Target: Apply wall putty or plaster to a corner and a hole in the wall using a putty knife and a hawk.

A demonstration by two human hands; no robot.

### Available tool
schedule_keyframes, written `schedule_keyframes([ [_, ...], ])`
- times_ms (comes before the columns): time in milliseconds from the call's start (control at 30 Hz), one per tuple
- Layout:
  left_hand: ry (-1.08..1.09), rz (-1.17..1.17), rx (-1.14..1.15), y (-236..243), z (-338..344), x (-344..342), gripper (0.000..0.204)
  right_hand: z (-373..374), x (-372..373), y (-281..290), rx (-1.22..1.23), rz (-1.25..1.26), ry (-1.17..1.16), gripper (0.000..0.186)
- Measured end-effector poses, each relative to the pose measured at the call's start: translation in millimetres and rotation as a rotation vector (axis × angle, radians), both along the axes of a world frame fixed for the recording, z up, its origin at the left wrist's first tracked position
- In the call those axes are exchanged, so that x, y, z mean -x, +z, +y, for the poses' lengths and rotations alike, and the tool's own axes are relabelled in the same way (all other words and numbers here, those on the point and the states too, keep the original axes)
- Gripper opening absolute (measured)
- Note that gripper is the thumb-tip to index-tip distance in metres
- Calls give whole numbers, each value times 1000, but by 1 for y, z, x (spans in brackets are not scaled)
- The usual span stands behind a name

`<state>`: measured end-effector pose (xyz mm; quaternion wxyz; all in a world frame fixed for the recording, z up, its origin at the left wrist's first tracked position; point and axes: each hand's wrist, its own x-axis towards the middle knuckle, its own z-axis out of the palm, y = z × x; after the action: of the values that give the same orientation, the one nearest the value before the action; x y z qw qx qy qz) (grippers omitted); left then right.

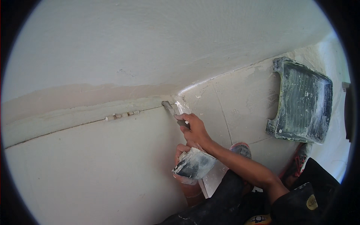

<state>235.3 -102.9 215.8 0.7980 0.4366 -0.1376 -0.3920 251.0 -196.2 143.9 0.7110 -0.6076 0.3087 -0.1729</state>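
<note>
- Head view: R hand [193, 129] gripped on putty knife [168, 107], tip at R end of seam [93, 122].
- L hand [182, 149] clamped on smeared plate [197, 165], nearer.
- Step: prob. working seam; next calls for steady pressure.

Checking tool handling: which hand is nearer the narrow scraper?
Right: the right hand grips the narrow scraper; the left hand is lower, holding a dark plate.

Black clothing [225, 189] with round gold emblem [311, 202], thin wrist bracelet [194, 196], red-edged shoe [240, 150].
</note>
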Motion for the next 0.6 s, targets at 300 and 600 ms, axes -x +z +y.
schedule_keyframes([
  [300, -34, 95, 44, -2, 2, 0, 70, -21, 9, -17, -84, -13, -64, 40],
  [600, -10, 31, -11, 2, -1, 2, 74, -23, 16, -15, 9, 52, 128, 42],
])
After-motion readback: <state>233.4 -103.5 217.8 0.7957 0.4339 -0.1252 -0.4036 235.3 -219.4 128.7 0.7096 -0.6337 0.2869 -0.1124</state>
